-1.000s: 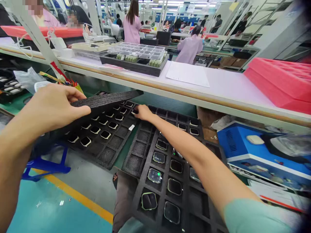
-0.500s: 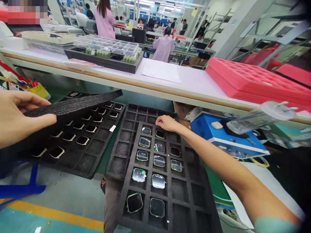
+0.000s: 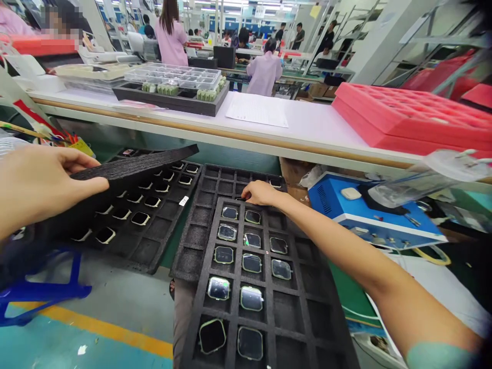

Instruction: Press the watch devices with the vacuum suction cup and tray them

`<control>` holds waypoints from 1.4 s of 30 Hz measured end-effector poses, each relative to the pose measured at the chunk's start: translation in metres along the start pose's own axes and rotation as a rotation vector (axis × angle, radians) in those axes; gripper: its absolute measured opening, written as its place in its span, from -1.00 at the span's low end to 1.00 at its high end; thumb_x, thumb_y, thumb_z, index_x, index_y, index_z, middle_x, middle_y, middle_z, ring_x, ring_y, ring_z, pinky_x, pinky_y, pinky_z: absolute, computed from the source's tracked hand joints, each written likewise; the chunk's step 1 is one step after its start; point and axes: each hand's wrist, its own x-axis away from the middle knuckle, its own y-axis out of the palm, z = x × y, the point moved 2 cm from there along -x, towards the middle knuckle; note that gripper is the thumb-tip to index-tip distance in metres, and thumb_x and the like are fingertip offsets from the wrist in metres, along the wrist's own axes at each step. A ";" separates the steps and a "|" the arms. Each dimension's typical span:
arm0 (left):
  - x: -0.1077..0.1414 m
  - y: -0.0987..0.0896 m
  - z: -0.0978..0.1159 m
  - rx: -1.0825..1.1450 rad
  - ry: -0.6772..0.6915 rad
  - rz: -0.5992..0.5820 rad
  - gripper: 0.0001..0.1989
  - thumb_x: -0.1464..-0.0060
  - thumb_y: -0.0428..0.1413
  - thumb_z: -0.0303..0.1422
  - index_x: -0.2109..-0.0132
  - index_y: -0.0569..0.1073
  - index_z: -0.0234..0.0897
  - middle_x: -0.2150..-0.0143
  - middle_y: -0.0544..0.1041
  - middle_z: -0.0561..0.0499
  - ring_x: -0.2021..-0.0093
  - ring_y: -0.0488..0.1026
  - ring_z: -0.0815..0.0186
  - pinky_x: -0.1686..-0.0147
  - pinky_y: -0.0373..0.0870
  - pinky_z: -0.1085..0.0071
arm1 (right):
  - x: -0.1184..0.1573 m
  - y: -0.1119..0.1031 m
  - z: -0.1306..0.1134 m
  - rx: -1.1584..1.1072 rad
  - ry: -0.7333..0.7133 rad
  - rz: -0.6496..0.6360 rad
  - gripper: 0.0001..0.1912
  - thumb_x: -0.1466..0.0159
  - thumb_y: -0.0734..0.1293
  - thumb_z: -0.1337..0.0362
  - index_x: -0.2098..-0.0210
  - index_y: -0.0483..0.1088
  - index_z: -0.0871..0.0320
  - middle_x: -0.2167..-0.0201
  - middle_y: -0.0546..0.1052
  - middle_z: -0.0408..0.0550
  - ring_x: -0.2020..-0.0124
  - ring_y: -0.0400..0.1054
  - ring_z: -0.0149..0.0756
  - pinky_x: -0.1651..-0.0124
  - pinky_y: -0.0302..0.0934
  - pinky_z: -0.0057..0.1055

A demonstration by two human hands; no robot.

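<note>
Thumb and fingers of my left hand (image 3: pixel 49 179) pinch the edge of a black foam tray (image 3: pixel 154 160), tilted up over another foam tray (image 3: pixel 151 246) with rows of square watch cases (image 3: pixel 140 219). My right hand (image 3: pixel 263 193) is closed at the far edge of the front foam tray (image 3: pixel 269 323). A small dark piece shows at its fingertips, too hidden to name. Square watches with dark or shiny screens, such as one watch (image 3: pixel 251 298), sit in the front tray's left and middle pockets. Beneath its far end lies a further foam tray (image 3: pixel 190 238), mostly with bare pockets.
A shelf (image 3: pixel 307 123) crosses behind, bearing paper sheets (image 3: pixel 257 109), a pink foam block (image 3: pixel 407 120) and a clear divided tray (image 3: pixel 172 77). On the right stands a blue machine (image 3: pixel 369 215) with a clear cylinder. A blue stool (image 3: pixel 49 287) is low left. Co-workers are farther back.
My right hand has shifted slightly left along the front tray's far edge, and a dark piece now shows at its fingertips. My left hand keeps the foam tray raised. The view has shifted slightly.
</note>
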 end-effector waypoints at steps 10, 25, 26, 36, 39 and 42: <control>0.017 -0.012 0.023 0.152 0.031 0.011 -0.38 0.22 0.03 -0.02 0.09 0.60 -0.30 0.32 0.57 -0.01 0.33 0.47 0.15 0.22 0.34 0.31 | -0.017 -0.012 0.013 0.003 -0.159 -0.078 -0.59 -0.13 0.47 0.23 0.03 0.64 0.18 0.13 0.67 0.00 0.14 0.56 -0.15 0.12 0.34 -0.45; 0.024 -0.023 0.029 0.134 0.018 -0.053 -0.42 0.14 0.07 -0.04 0.05 0.58 -0.30 0.30 0.56 0.00 0.27 0.48 0.17 0.27 0.28 0.36 | -0.108 0.004 -0.183 -0.026 -0.271 0.227 -0.62 -0.27 0.44 0.06 0.14 0.59 0.29 0.15 0.64 0.18 0.10 0.52 -0.11 0.05 0.34 -0.37; 0.021 -0.021 0.025 0.107 0.007 -0.053 -0.41 0.13 0.05 -0.02 0.04 0.58 -0.28 0.29 0.57 0.01 0.27 0.48 0.16 0.26 0.28 0.36 | -0.105 0.001 -0.174 -0.032 -0.283 0.230 -0.59 -0.29 0.43 0.03 0.08 0.58 0.25 0.10 0.64 0.12 0.06 0.51 -0.16 0.02 0.33 -0.41; 0.008 -0.003 0.018 0.026 0.015 -0.037 -0.39 0.10 0.02 0.03 0.01 0.57 -0.23 0.23 0.60 0.03 0.26 0.48 0.14 0.22 0.28 0.34 | -0.003 -0.022 0.061 0.043 0.140 0.130 -0.67 -0.19 0.42 0.41 0.05 0.62 0.16 0.13 0.67 -0.01 0.09 0.55 -0.21 0.04 0.34 -0.46; 0.020 -0.016 0.033 0.098 0.027 -0.081 -0.38 0.12 0.04 -0.02 0.01 0.57 -0.32 0.20 0.60 -0.05 0.26 0.48 0.14 0.20 0.30 0.34 | -0.004 -0.006 0.068 0.047 0.077 0.095 -0.66 -0.17 0.47 0.32 0.04 0.62 0.12 0.10 0.66 -0.03 0.07 0.56 -0.18 0.04 0.35 -0.45; 0.025 -0.019 0.034 0.164 0.069 -0.083 -0.40 0.08 0.07 -0.03 -0.01 0.56 -0.35 0.18 0.60 -0.05 0.23 0.47 0.17 0.16 0.32 0.35 | -0.010 0.010 0.064 0.086 0.088 0.109 -0.61 -0.16 0.48 0.30 0.00 0.60 0.12 0.05 0.65 0.03 0.01 0.54 -0.13 0.03 0.36 -0.42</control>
